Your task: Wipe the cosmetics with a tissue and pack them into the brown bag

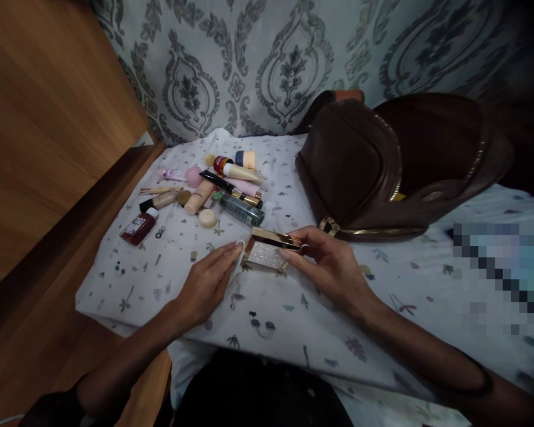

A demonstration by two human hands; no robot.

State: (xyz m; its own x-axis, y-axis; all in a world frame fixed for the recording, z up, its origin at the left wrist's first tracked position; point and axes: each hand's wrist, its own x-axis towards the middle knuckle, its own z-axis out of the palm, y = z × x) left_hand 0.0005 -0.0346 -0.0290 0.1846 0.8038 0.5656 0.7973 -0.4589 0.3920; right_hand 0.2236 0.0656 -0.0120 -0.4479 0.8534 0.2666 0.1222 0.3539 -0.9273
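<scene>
My right hand (327,264) grips a glittery silver makeup case (267,254) with a shiny gold edge, thumb on the front and fingers at its right end. The case is held just above the bedsheet. At its left end is my left hand (207,284), fingers pressed together and pinching a thin white wipe-like piece (241,252), mostly hidden. Just beyond the case lie a dark green bottle (240,209), a round cream-coloured jar (207,218) and a beige tube (199,197). A dark red bottle with a white cap (139,226) lies farther left.
A brown leather backpack (347,166) stands unzipped at the right. More cosmetics, including a cream tube (242,173) and a pink brush (193,176), are piled behind. A wooden panel (48,107) borders the left; a patterned curtain (249,71) hangs behind. Something blurred lies far right.
</scene>
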